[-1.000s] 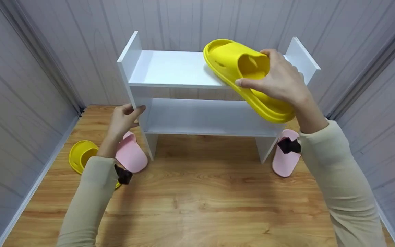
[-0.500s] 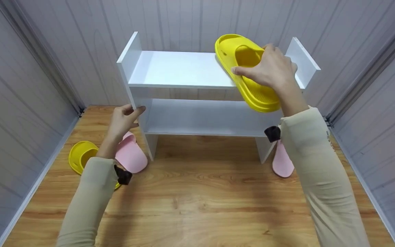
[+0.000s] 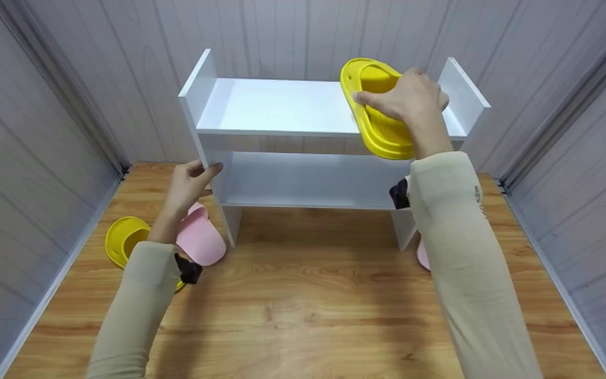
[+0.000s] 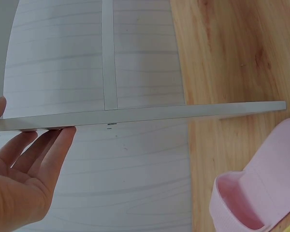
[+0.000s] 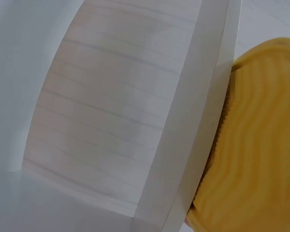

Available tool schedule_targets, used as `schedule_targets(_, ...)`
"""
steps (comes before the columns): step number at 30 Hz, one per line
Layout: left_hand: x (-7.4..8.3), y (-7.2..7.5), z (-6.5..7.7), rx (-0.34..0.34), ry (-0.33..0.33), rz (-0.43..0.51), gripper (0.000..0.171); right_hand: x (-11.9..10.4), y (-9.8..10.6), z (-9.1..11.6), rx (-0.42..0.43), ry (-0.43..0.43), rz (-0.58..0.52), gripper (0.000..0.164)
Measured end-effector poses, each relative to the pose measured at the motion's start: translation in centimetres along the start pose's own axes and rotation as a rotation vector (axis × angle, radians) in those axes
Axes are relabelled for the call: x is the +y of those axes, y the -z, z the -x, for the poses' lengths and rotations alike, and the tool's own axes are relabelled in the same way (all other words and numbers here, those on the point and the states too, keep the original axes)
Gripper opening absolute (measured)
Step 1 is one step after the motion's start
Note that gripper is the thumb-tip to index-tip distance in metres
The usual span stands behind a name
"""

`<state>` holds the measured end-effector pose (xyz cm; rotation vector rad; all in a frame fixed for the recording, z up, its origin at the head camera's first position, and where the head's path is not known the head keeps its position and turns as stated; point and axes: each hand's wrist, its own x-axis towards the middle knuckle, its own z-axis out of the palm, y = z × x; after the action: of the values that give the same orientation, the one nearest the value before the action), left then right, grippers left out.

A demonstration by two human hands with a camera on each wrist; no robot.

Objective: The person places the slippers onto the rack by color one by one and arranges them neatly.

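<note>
Toward six o'clock, nearest, spreads the wood floor (image 3: 303, 316); a yellow slipper (image 3: 122, 237) lies between eight and nine, partly behind the left sleeve (image 3: 137, 300), a pink slipper (image 3: 203, 243) at eight, and a sliver of another pink slipper (image 3: 422, 256) at four. At nine, the left hand (image 3: 183, 184) grips the white rack (image 3: 303, 179) by its side panel, thumb inside, fingers outside — probably steadying it. Between one and two, the right hand (image 3: 413, 97) grasps the upper yellow slipper (image 3: 385, 131) across its strap. That slipper's toe points back over the top shelf (image 3: 282, 105), heel jutting past the front edge — whether it rests flat, I cannot tell. Placing it seems the step in hand; next calls for easing the heel inward, then letting go. Beyond, at twelve, stands the panelled wall (image 3: 282, 37).
</note>
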<state>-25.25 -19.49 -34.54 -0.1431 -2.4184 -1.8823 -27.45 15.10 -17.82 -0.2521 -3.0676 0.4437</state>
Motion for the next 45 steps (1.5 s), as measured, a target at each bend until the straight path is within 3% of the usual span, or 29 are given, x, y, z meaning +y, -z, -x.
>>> schedule_targets(13, 0.0, 0.2, -0.1, 0.001, 0.008, -0.003, 0.053, -1.6, -0.5, -0.1, 0.026, -0.033, 0.065, 0.108)
schedule_targets(25, 0.2, 0.4, 0.1, 0.006, 0.016, 0.021, 0.05, -3.3, -1.3, -0.2, 0.058, -0.015, 0.046, 0.104)
schedule_targets(42, 0.0, 0.7, 0.1, 0.012, 0.023, 0.008, 0.05, -3.7, -1.2, -0.6, 0.05, -0.004, 0.049, 0.111)
schedule_targets(45, -0.1, 0.7, 0.1, 0.006, 0.025, 0.009, 0.052, -3.5, -0.9, -0.8, 0.106, 0.014, 0.046, 0.108)
